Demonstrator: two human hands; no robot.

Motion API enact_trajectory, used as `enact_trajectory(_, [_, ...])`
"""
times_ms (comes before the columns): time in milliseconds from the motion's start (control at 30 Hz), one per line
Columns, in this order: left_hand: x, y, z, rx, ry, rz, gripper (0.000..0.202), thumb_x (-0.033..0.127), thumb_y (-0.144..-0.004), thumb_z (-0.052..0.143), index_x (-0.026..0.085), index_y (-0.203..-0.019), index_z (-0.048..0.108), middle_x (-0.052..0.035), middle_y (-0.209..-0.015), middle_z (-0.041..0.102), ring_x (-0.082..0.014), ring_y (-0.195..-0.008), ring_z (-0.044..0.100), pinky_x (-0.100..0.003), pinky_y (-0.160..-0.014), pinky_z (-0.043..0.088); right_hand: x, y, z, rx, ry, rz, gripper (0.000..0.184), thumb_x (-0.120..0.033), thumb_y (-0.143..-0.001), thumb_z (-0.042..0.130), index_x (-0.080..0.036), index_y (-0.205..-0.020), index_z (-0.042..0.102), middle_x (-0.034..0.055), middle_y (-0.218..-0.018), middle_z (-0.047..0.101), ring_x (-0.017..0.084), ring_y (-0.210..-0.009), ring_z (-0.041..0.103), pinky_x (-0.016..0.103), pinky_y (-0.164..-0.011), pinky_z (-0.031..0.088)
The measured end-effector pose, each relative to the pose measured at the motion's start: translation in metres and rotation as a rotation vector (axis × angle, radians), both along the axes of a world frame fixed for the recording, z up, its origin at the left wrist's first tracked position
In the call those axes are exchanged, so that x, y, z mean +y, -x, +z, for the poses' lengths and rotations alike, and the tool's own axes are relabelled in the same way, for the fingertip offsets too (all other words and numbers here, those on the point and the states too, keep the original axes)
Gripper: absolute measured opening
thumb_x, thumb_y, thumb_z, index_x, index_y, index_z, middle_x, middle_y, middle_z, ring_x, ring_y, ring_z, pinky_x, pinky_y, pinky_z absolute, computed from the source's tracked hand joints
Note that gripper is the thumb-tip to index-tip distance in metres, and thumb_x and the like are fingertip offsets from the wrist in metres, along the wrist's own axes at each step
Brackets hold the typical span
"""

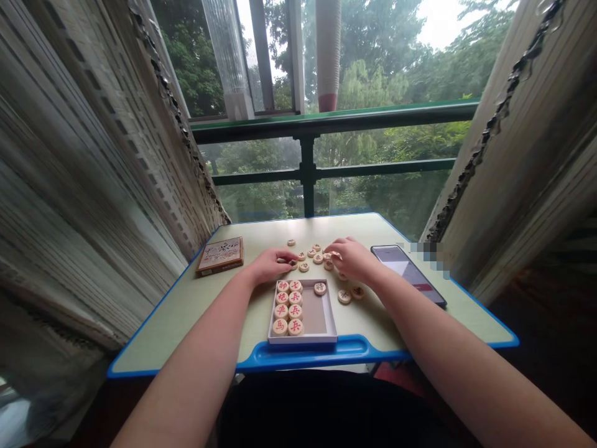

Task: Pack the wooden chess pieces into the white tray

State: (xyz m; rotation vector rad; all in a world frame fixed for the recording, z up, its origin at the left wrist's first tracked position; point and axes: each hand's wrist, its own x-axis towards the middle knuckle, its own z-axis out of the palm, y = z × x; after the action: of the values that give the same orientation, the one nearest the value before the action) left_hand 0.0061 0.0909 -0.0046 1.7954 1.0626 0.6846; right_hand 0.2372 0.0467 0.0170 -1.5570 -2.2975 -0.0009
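My left hand [270, 264] is closed, thumb and fingers around a Chinese chess piece [293, 265] on the table, just beyond a shallow white box. My right hand [351, 256] bends its fingers down onto another Chinese chess piece [327, 256], partly hidden by the fingertips. Between the hands lie several loose round wooden pieces with dark characters, among them one piece [304, 267] nearer me. The white box [332, 317] holds two columns of red-lettered pieces [295, 311] on its left side. A single dark-lettered piece [319, 289] sits at its far right.
A brown decorated box lid [220, 255] lies at the table's left. A smartphone [408, 275] rests at the right beside my forearm. Two dark-lettered pieces [344, 297] lie right of the box. The pale table [196, 330] has a blue rim; curtains and a railing surround it.
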Motion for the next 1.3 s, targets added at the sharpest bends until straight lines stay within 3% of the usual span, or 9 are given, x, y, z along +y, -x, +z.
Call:
enact_trajectory(133, [0.002, -0.001, -0.002, 0.070, -0.090, -0.011, 0.034, 0.027, -0.064, 0.069, 0.016, -0.096, 0.071, -0.0052, -0.093, 0.066, -0.0153, -0.082, 0.058, -0.029, -0.080, 0.046, -0.014, 0.008, 0.009, 0.016, 0.104, 0.287, 0.023, -0.031, -0.073, 0.064, -0.022, -0.092, 0.072, 0.0070, -0.101, 0.064, 0.023, -0.097, 0.052, 0.036, -0.090, 0.041])
enact_trajectory(200, [0.001, -0.001, -0.003, 0.103, -0.121, -0.004, 0.036, 0.027, -0.065, 0.069, 0.016, -0.098, 0.071, -0.0039, -0.088, 0.065, -0.0139, -0.077, 0.057, -0.027, -0.076, 0.046, -0.019, 0.011, 0.010, -0.012, 0.153, 0.358, 0.024, -0.036, -0.068, 0.069, -0.023, -0.087, 0.073, 0.0061, -0.099, 0.064, 0.024, -0.097, 0.053, 0.038, -0.092, 0.039])
enact_trajectory(367, [0.001, -0.003, -0.001, 0.155, -0.081, 0.056, 0.040, 0.029, -0.063, 0.071, 0.015, -0.101, 0.070, 0.0005, -0.067, 0.059, -0.0112, -0.062, 0.051, -0.025, -0.063, 0.043, -0.024, 0.016, 0.008, -0.059, 0.130, 0.353, 0.026, -0.034, -0.065, 0.071, -0.023, -0.089, 0.073, 0.0065, -0.100, 0.063, 0.025, -0.097, 0.053, 0.041, -0.093, 0.038])
enact_trajectory(467, [0.002, -0.002, -0.001, 0.112, -0.038, 0.071, 0.041, 0.029, -0.062, 0.073, 0.013, -0.100, 0.069, -0.0012, -0.070, 0.062, -0.0123, -0.066, 0.054, -0.026, -0.066, 0.044, -0.026, 0.019, 0.009, -0.050, 0.105, 0.330, 0.028, -0.028, -0.063, 0.072, -0.022, -0.091, 0.071, 0.0073, -0.099, 0.062, 0.025, -0.097, 0.053, 0.039, -0.087, 0.042])
enact_trajectory(567, [0.006, -0.001, -0.005, 0.066, -0.011, 0.059, 0.037, 0.028, -0.063, 0.072, 0.012, -0.096, 0.069, -0.0033, -0.073, 0.064, -0.0133, -0.069, 0.056, -0.027, -0.068, 0.045, -0.026, 0.021, 0.010, -0.030, 0.100, 0.357, 0.018, -0.022, -0.067, 0.069, -0.021, -0.085, 0.069, 0.0064, -0.092, 0.062, 0.022, -0.091, 0.055, 0.034, -0.081, 0.044])
enact_trajectory(733, [0.011, 0.001, -0.012, -0.072, 0.006, 0.100, 0.036, 0.023, -0.062, 0.072, 0.013, -0.096, 0.064, -0.0046, -0.081, 0.064, -0.0099, -0.061, 0.054, -0.025, -0.058, 0.045, -0.023, 0.023, 0.007, 0.031, 0.109, 0.386, 0.006, -0.015, -0.070, 0.066, -0.018, -0.076, 0.067, 0.0041, -0.079, 0.065, 0.016, -0.076, 0.057, 0.028, -0.070, 0.044])
enact_trajectory(867, [0.005, -0.001, -0.003, -0.201, 0.005, 0.130, 0.040, 0.026, -0.065, 0.070, 0.013, -0.102, 0.064, -0.0067, -0.083, 0.064, -0.0090, -0.057, 0.051, -0.021, -0.046, 0.038, -0.023, 0.023, 0.007, 0.315, 0.124, 0.360, 0.008, -0.018, -0.072, 0.066, -0.018, -0.080, 0.067, 0.0031, -0.077, 0.067, 0.015, -0.071, 0.059, 0.028, -0.068, 0.046])
enact_trajectory(1033, [-0.015, -0.007, 0.018, -0.349, 0.027, -0.029, 0.045, 0.029, -0.066, 0.072, 0.014, -0.108, 0.066, -0.0093, -0.092, 0.065, -0.0143, -0.075, 0.057, -0.023, -0.054, 0.045, -0.023, 0.027, 0.009, 0.885, 0.194, 0.293, 0.026, -0.036, -0.068, 0.070, -0.017, -0.083, 0.065, 0.0049, -0.080, 0.070, 0.018, -0.076, 0.066, 0.032, -0.072, 0.052])
enact_trajectory(1300, [-0.033, -0.016, 0.030, -0.399, 0.193, -0.125, 0.043, 0.024, -0.062, 0.077, 0.013, -0.103, 0.069, -0.0090, -0.089, 0.068, -0.0181, -0.082, 0.063, -0.033, -0.074, 0.051, -0.023, 0.035, 0.006, 1.025, 0.140, 0.231, 0.025, -0.039, -0.067, 0.071, -0.018, -0.081, 0.069, 0.0056, -0.081, 0.071, 0.019, -0.075, 0.066, 0.032, -0.070, 0.054])
